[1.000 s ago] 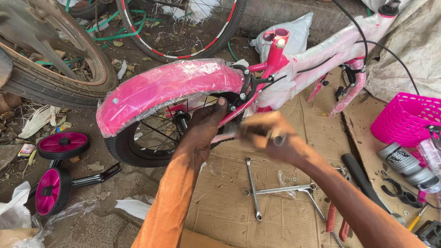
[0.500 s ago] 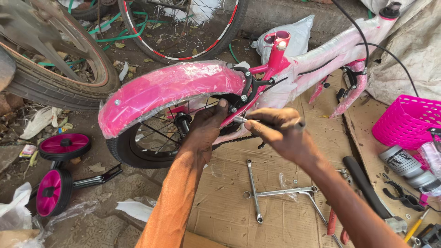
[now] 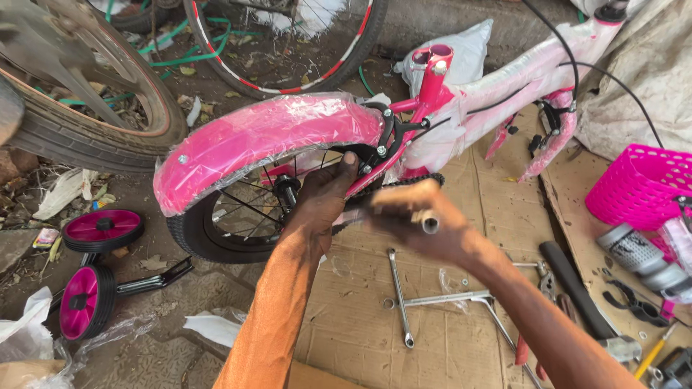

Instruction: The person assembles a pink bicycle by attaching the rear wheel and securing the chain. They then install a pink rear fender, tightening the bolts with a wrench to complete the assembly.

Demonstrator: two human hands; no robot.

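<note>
The left hand (image 3: 324,198) presses on the small pink bike (image 3: 432,137) by its back wheel (image 3: 238,216), fingers bent, and the right hand (image 3: 414,220), blurry, is closed around a short metal tube (image 3: 430,225) at the middle. At three o'clock sits one pink basket (image 3: 638,184); I cannot see inside it. At eight o'clock lie two little pink wheels (image 3: 90,266), and at six o'clock one long wrench (image 3: 400,299).

Mudguard (image 3: 267,140) above, wheel (image 3: 231,223) leftward.
</note>
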